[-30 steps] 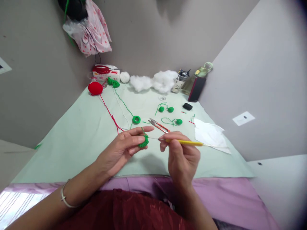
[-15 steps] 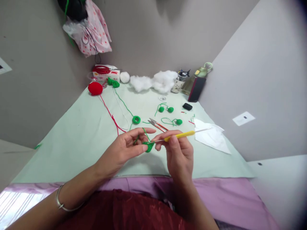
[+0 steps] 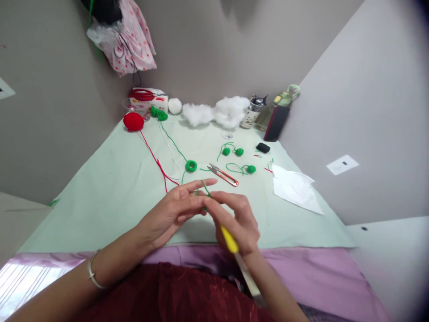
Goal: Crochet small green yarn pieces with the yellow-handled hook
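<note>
My left hand (image 3: 170,206) is closed on a small green crochet piece (image 3: 205,209), mostly hidden behind the fingers. A strand of green yarn (image 3: 205,185) runs over its outstretched index finger. In my right hand (image 3: 239,219) is a yellow-handled crochet hook (image 3: 229,240), blurred, its handle pointing down towards my lap. The right thumb and index finger meet the left fingertips at the crochet piece; the hook's tip is hidden. Just beyond the hands lie orange thread snips (image 3: 224,175) and a green yarn ring (image 3: 191,166).
Small green crocheted balls (image 3: 239,152) with yarn tails lie farther back. Along the wall are a red yarn ball (image 3: 133,121), white stuffing (image 3: 230,112), a pen cup (image 3: 250,115) and a propped phone (image 3: 276,123). White paper (image 3: 295,188) lies at right.
My right hand has turned and brought its fingers onto the crochet piece. The hook's handle has swung from pointing right to pointing down. The snips are now fully uncovered.
</note>
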The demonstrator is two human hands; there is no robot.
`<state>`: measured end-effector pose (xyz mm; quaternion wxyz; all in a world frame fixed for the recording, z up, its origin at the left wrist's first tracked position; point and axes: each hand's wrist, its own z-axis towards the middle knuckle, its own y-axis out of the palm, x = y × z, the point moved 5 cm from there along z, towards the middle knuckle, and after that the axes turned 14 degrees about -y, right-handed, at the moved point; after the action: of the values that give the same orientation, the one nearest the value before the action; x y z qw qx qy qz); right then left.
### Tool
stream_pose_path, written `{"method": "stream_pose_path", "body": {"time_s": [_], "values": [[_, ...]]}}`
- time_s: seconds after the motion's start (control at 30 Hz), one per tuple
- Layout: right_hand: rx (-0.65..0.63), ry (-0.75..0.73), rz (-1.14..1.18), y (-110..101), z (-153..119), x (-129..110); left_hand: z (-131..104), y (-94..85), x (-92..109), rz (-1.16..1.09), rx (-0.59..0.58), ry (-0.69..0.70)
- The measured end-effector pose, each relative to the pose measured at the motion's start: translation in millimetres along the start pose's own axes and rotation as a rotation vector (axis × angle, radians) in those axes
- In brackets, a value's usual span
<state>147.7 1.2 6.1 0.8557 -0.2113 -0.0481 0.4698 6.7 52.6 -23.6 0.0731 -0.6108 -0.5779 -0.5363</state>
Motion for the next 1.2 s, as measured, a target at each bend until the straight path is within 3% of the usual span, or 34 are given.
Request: {"method": "stream_pose_path", "body": {"time_s": [0.13, 0.2, 0.3, 0.4, 0.5, 0.57, 0.63, 0.77, 0.9, 1.07, 1.2], "values": [[0.283, 0.39, 0.389, -5, -1, 22, 0, -2.4, 4, -0.013, 0.0, 0.03], [0.285, 0.47, 0.499, -2, 1, 27, -1, -0.2, 6, 0.06, 0.003, 0.079], [0.211, 0.418, 0.471, 3, 5, 24, -4, 3.0, 7, 0.141, 0.053, 0.17], [0.147, 0.287, 0.286, 4, 4, 15, -4, 3.9, 7, 0.087, 0.11, 0.215], [0.056, 0.093, 0.019, 4, 0, 2, -2, 4.4, 4, 0.0, 0.083, 0.125], [0.061, 0.05, -0.003, 2, 0, 1, 0, 5.2, 2, -0.047, 0.015, 0.015], [0.153, 0.146, 0.135, -3, 0, 9, 0, 4.5, 3, -0.095, -0.031, -0.028], [0.286, 0.478, 0.457, -3, -1, 29, -2, 1.6, 9, -0.036, 0.027, 0.085], [0.232, 0.537, 0.511, 4, -2, 32, -4, 5.9, 7, 0.169, 0.002, 0.153], [0.328, 0.66, 0.685, 8, -8, 39, -7, -0.9, 8, 0.261, 0.021, 0.191], [0.339, 0.677, 0.81, 8, -6, 41, -9, -3.7, 12, 0.281, 0.035, 0.211]]}}
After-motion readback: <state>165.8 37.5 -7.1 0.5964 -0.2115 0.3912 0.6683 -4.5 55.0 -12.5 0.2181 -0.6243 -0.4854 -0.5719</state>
